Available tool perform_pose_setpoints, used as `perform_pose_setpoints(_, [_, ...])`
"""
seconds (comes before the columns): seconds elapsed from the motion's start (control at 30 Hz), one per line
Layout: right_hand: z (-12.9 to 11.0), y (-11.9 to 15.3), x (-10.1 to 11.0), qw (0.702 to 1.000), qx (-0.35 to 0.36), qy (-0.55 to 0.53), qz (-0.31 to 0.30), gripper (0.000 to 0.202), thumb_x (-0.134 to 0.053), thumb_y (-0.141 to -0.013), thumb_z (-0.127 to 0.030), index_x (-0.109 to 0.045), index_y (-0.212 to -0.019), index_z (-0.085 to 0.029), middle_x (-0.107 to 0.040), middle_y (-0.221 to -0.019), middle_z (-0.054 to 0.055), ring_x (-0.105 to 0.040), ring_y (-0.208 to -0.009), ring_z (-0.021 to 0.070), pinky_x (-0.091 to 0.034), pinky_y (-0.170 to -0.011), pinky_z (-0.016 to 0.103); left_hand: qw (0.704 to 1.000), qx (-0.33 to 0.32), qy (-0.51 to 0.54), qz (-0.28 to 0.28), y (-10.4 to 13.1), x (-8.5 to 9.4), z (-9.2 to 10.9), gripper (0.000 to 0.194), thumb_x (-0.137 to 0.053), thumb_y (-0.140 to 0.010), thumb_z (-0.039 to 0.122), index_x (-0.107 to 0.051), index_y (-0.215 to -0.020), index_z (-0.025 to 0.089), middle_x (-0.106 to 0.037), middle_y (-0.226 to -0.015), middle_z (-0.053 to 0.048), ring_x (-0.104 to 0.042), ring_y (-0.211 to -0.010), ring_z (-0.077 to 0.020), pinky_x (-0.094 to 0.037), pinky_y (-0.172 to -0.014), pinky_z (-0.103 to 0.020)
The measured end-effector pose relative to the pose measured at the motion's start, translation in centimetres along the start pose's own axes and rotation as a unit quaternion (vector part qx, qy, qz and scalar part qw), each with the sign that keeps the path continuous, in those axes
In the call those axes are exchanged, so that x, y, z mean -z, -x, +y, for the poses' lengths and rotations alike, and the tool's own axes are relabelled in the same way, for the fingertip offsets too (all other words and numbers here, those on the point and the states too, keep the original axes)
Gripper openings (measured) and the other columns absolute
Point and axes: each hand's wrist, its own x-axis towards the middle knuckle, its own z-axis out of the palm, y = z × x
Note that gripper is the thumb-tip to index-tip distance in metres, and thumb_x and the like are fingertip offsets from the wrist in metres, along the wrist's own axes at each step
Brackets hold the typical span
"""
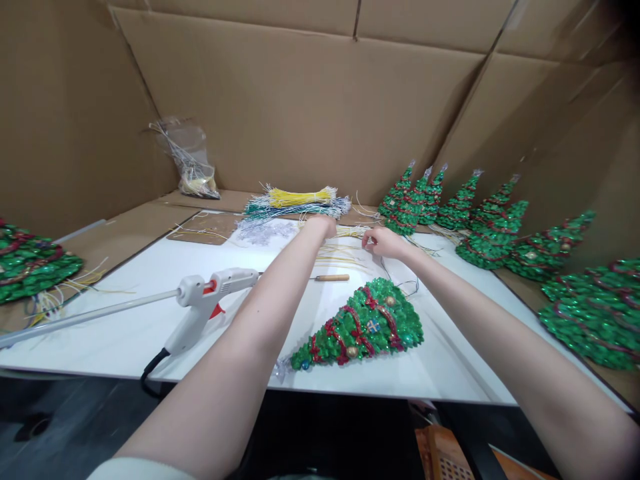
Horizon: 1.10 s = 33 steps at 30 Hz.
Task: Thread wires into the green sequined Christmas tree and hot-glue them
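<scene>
Both arms reach to the far side of the white tabletop [440,373]. My left hand [324,227] is at the near edge of the wire bundles, its fingers hidden behind the back of the hand. Further right, my right hand [383,241] has its fingers curled inward; what is in them, if anything, is too small to make out. Thin yellow wires [343,257] lie on the table between and below the hands. Nearer to me a green Christmas tree decoration [373,327] with red garlands and gold balls lies on its side, its clear tip pointing left.
A white glue gun [193,313] with a long glue stick stands at left. A wooden-handled tool [333,278] lies mid-table. Behind are yellow wire bundles [300,197] and a plastic bag [195,163]. Several finished-looking trees [493,230] line the right; another tree [35,263] sits left. Cardboard walls [260,100] enclose the table.
</scene>
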Motion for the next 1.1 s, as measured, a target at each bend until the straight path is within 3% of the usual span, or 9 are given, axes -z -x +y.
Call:
perform_pose_setpoints(0.43, [0.01, -0.29, -0.59, 1.000, 0.011, -0.012, 0.007, 0.023, -0.057, -0.079, -0.013, -0.073, -0.095, -0.019, -0.066, -0.091, 0.008, -0.060, -0.086, 0.0203, -0.041, -0.075, 0.024, 1.000, 0.007, 0.010, -0.006, 0.17, 0.11, 0.14, 0.033, -0.058, -0.094, 0.033, -0.058, -0.124, 0.018, -0.057, -0.129, -0.010, -0.059, -0.112, -0.0239, -0.052, -0.094, -0.045])
perform_pose_setpoints(1.1, [-0.42, 0.20, 0.38, 0.996, 0.055, -0.071, 0.017, 0.031, -0.052, -0.072, -0.007, -0.074, -0.091, -0.018, -0.056, -0.077, 0.003, -0.052, -0.073, 0.0159, -0.038, -0.069, 0.023, 1.000, 0.009, 0.010, -0.004, -0.29, -0.08, 0.06, 0.032, -0.058, -0.094, 0.033, -0.058, -0.123, 0.017, -0.058, -0.127, -0.010, -0.060, -0.110, -0.0232, -0.053, -0.092, -0.044])
